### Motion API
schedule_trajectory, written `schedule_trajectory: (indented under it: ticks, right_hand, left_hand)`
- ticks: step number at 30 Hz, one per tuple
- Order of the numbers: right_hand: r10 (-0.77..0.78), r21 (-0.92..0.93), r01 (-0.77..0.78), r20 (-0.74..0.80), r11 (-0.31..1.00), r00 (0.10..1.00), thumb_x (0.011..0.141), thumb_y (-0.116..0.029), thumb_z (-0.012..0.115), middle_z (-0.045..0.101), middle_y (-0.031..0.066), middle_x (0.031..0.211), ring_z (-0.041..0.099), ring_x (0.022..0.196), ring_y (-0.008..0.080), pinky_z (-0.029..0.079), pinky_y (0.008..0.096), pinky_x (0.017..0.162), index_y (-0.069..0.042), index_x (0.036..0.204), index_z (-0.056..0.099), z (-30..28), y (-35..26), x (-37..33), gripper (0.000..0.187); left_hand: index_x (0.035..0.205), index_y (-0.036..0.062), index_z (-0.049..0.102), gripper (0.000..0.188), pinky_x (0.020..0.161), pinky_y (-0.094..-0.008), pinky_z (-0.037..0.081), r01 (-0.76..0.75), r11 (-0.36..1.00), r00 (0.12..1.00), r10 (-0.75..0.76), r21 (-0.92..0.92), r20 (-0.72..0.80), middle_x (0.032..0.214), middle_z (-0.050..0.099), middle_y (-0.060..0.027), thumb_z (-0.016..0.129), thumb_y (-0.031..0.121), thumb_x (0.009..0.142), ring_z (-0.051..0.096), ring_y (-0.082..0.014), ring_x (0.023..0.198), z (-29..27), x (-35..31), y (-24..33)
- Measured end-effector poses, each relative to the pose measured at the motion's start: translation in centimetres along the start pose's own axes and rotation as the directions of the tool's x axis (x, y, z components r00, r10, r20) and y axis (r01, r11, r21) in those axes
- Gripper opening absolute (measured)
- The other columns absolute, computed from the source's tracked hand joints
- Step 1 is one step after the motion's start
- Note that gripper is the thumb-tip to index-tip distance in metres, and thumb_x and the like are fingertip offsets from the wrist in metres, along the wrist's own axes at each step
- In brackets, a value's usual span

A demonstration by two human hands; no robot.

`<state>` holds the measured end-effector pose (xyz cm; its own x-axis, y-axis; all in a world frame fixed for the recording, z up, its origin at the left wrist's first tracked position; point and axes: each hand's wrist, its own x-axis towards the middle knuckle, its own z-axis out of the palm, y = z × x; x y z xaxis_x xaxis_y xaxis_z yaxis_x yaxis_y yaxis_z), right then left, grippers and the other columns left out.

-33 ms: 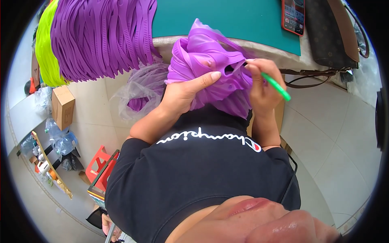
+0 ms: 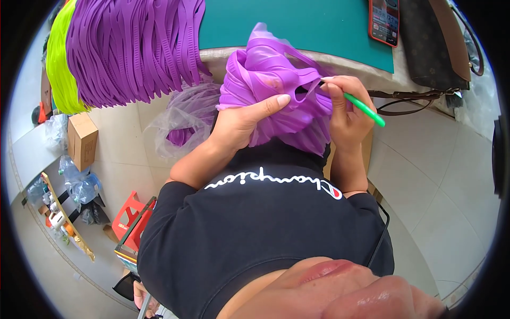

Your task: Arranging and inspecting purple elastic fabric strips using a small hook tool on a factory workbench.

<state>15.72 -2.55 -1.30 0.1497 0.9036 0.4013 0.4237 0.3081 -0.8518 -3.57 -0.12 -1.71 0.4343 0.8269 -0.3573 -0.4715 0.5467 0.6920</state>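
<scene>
My left hand (image 2: 241,119) is closed on a loose bunch of glossy purple rubber straps (image 2: 265,66), its thumb lying across the front of the bunch. Between the bent fingers of my right hand (image 2: 350,106) is a slim pen-shaped tool with a green handle (image 2: 365,110). The tool's tip, dark and small, meets the right side of the bunch beside an opening between straps; I cannot make out the tip's shape. The bunch is held over my lap, close to the table's front edge. My left fingers are mostly hidden beneath the purple material.
Many flat purple straps (image 2: 135,50) overhang the table edge at left, beside lime-green ones (image 2: 64,58). A green mat (image 2: 297,26) covers the table; a phone (image 2: 383,22) and brown bag (image 2: 433,42) are at right. Below left are a plastic bag (image 2: 186,127), carton (image 2: 82,141) and red stool (image 2: 130,215).
My right hand and the green-handled tool have shifted slightly to the right. The straps beside the opening have moved a little with it. My left hand keeps its hold.
</scene>
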Motion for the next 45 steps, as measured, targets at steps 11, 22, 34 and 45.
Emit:
schedule_trajectory:
  ticks: [11,22,34,45]
  right_hand:
    - [-0.210,-0.028,0.212,0.077,0.977,0.975,0.088,-0.006,0.064,0.066,0.0179,0.096,0.065,0.084,0.0257,0.052,0.0322,0.075,0.003,0.098,0.060,1.3,-0.8,0.3,0.014]
    - [0.018,0.107,0.012,-0.273,0.994,0.962,0.089,-0.017,0.065,0.061,0.0107,0.094,0.056,0.067,0.0157,0.048,0.0280,0.057,-0.002,0.094,0.061,1.0,1.4,0.0,0.016]
    - [0.054,0.095,0.392,-0.992,0.915,0.113,0.092,-0.022,0.062,0.047,0.0061,0.071,0.045,0.061,0.0167,0.040,0.0277,0.056,0.001,0.083,0.053,-36.9,7.1,-8.1,0.026]
    - [0.420,-0.373,-0.358,0.097,0.856,0.902,0.093,-0.010,0.056,0.061,0.0032,0.089,0.050,0.071,0.0087,0.040,0.0209,0.063,0.001,0.111,0.065,-13.1,-2.8,-1.4,0.023]
  left_hand:
    - [0.123,0.0006,0.050,0.038,0.094,-0.0340,0.049,-0.003,0.987,0.997,-0.010,-0.164,-0.077,0.114,0.060,-0.0101,0.063,0.005,0.088,0.060,-0.0191,0.105,1.4,0.3,0.7]
    - [0.119,-0.0017,0.053,0.031,0.090,-0.0349,0.051,0.057,0.988,0.997,-0.063,-0.142,-0.037,0.111,0.062,-0.0130,0.058,0.012,0.091,0.062,-0.0206,0.101,1.8,0.4,0.2]
    - [0.118,-0.0021,0.055,0.032,0.092,-0.0378,0.050,-0.124,0.921,0.979,0.052,-0.369,-0.198,0.111,0.063,-0.0162,0.053,0.021,0.096,0.063,-0.0241,0.102,-2.9,2.0,1.1]
    - [0.116,-0.0005,0.058,0.034,0.092,-0.0331,0.049,-0.016,0.991,1.000,0.013,-0.129,-0.021,0.110,0.063,-0.0108,0.065,0.000,0.083,0.061,-0.0198,0.103,-0.5,0.0,2.0]
